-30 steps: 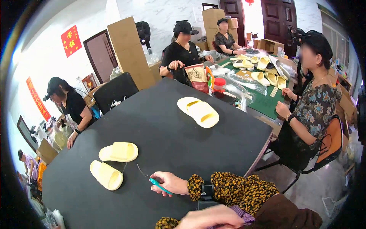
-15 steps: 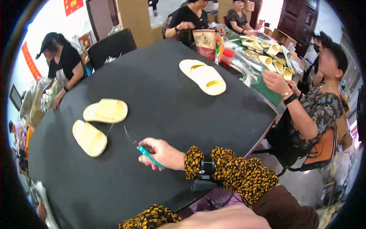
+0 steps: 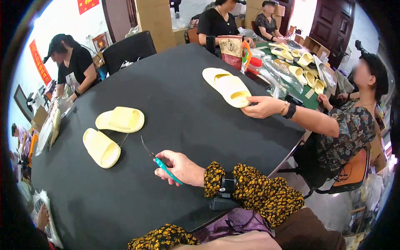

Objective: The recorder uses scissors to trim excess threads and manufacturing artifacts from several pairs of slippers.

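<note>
My right hand [image 3: 181, 168] is closed around small teal-handled pliers [image 3: 167, 170] above the dark table. A thin dark strip [image 3: 146, 146] sticks out from their tip toward the slippers; whether it belongs to the tool I cannot tell. Left of it lie two pale yellow slippers, one [image 3: 120, 119] behind the other [image 3: 101, 148], with a thin strand [image 3: 124, 140] running between them. My left hand [image 3: 235, 242] is a blurred, cut-off shape at the bottom edge, its fingers hidden. Farther right, a co-worker's hand [image 3: 262, 107] touches another pale yellow pair of slippers [image 3: 227, 85].
The dark table [image 3: 175, 104] spans the middle. Beyond its right side, a green table [image 3: 307, 96] bears several yellow slippers and plastic bags. A patterned pouch [image 3: 230, 50] and a red-lidded jar [image 3: 254, 66] stand at the far edge. Co-workers are around both tables; a black chair [image 3: 129, 51] stands behind.
The co-worker on the right has reached onto the dark table and touches the far pair of slippers. My right hand keeps its grip on the pliers, nearly still. The view has shifted slightly.
</note>
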Tool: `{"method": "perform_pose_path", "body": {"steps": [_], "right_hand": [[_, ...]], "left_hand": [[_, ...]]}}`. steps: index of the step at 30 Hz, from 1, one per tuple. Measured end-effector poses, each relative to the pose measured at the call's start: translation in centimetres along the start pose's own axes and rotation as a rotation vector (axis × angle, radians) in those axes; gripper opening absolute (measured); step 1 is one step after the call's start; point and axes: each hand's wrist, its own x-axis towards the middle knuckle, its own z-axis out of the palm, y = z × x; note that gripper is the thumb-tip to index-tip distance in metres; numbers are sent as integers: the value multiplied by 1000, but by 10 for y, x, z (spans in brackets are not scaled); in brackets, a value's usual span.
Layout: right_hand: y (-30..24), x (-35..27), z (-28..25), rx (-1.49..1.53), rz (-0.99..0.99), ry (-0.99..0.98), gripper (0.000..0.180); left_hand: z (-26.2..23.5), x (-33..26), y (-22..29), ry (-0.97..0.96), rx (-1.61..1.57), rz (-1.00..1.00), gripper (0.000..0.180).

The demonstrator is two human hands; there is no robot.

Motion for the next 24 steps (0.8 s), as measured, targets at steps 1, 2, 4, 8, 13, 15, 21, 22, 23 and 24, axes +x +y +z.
{"method": "perform_pose_path", "body": {"steps": [1, 2, 4, 8, 13, 15, 21, 22, 23, 24], "right_hand": [[-2, -2, -2, -3, -12, 3, 48], [-4, -3, -3, -17, 12, -1, 49], [-2, 0, -5, -15, 11, -10, 51], [0, 6, 2, 19, -27, 17, 52], [36, 26, -30, -69, -355, 243, 54], [9, 11, -26, 185, -105, 98, 54], [-6, 3, -20, 183, -103, 149, 44], [-2, 8, -17, 178, -93, 131, 45], [-3, 7, -15, 171, -94, 116, 46], [-2, 8, -13, 166, -100, 107, 49]], "left_hand": [[2, 1, -1, 54, -13, -48, 23], [2, 2, -2, 83, -7, -79, 23], [7, 5, 8, 183, -31, -181, 23], [5, -3, 12, 324, 59, -386, 21], [-45, -19, 10, 467, 682, -687, 17], [-67, -54, -2, 958, 631, -874, 15], [-153, -187, 2, 1057, 1500, -1186, 23], [-159, -208, 3, 1049, 1522, -1266, 29], [-162, -215, 4, 1037, 1534, -1260, 29], [-166, -223, 5, 995, 1566, -1278, 31]]}}
